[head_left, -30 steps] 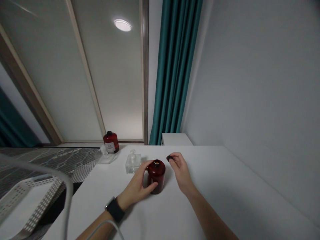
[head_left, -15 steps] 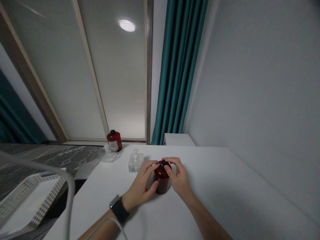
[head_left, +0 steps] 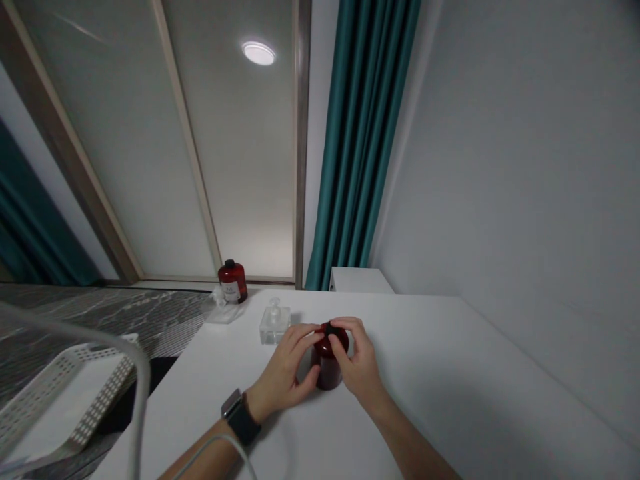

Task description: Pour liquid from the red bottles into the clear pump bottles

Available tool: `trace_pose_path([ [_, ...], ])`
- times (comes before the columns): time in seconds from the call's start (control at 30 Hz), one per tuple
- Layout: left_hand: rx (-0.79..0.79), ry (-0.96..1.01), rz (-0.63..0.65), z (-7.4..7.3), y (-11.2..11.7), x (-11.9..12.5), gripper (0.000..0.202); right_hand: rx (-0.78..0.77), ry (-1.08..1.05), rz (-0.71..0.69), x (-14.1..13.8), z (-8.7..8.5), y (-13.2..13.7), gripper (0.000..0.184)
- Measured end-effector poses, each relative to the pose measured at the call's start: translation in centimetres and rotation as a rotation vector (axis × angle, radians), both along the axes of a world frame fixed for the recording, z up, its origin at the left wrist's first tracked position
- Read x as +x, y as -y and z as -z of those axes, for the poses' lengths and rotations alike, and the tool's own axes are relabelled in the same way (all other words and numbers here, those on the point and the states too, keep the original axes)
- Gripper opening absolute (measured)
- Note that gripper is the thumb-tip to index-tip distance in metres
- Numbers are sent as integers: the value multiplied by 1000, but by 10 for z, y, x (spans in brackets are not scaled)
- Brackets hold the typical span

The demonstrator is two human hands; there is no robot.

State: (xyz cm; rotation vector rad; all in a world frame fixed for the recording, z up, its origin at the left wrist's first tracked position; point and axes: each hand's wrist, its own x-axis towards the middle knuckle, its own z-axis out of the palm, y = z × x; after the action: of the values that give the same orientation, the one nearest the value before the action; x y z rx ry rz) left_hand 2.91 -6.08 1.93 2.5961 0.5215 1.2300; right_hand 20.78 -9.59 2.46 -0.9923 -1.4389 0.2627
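A dark red bottle with a black cap stands upright on the white table. My left hand, with a watch on its wrist, is wrapped about the bottle's left side, its fingertips at the shoulder. The thumb and fingers of my right hand pinch the black cap from the right and partly hide it. Left of the bottle sits a square clear glass bottle with a rounded stopper.
Near the far left table corner stands another red bottle with a white label, beside a clear plastic piece. A white perforated basket lies lower left. A pale tube curves across the left foreground. A wall borders the right.
The whole view has shifted slightly, so things sit a little further right. My right fingers have turned a little around the cap; the left hand keeps its hold.
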Motion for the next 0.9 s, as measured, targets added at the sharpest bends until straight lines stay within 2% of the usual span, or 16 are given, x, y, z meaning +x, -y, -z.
trace_pose_path([
  [0.13, 2, 1, -7, -1, 0, 0, 53, 24, 9, 19, 1, 1, 2, 16],
  [0.3, -6, -10, -12, 0, 0, -1, 52, -35, -13, -64, 1, 6, 3, 22],
  [0.43, -12, -15, -21, 1, 0, -1, 57, -51, -29, 3, 1, 7, 3, 28],
  [0.5, -10, -20, -21, 1, 0, -1, 59, -36, -18, 10, 1, 6, 3, 25],
  [0.67, -12, -31, -18, 1, 0, -1, 59, -45, -47, -76, 1, 7, 3, 21],
  [0.83, -12, -33, -13, 1, 0, -1, 59, -94, -86, 0, 1, 13, 1, 31],
  [0.9, -12, -34, -11, 1, 0, -1, 59, -107, -79, -10, 1, 14, 1, 34],
])
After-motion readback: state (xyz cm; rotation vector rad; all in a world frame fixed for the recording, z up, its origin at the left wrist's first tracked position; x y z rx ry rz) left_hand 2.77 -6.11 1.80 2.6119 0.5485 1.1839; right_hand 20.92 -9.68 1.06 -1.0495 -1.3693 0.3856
